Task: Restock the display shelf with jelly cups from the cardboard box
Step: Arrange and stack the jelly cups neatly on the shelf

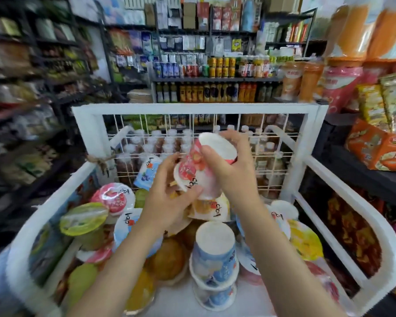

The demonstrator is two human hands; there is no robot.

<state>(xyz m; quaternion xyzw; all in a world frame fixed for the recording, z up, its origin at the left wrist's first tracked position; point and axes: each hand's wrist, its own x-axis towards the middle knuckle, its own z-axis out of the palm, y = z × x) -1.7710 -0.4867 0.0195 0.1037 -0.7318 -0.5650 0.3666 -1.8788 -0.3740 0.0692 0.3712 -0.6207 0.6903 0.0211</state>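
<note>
While both hands grip it, the cup (pixel 206 163) lies tilted — base far-right under the right hand (pixel 231 170), lid near-left at the left hand (pixel 169 197) — above the shelf (pixel 343 202).

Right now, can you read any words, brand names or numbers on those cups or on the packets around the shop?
Nothing reads as clear text.
Red jelly cup gripped by both hands: dark brush-style mark on the lid, too blurred to read.
Blue upturned cup: printing blurred.
Drink cans on the back shelf: labels too small.
Orange snack packets on the right: lettering smeared, unreadable.
</note>
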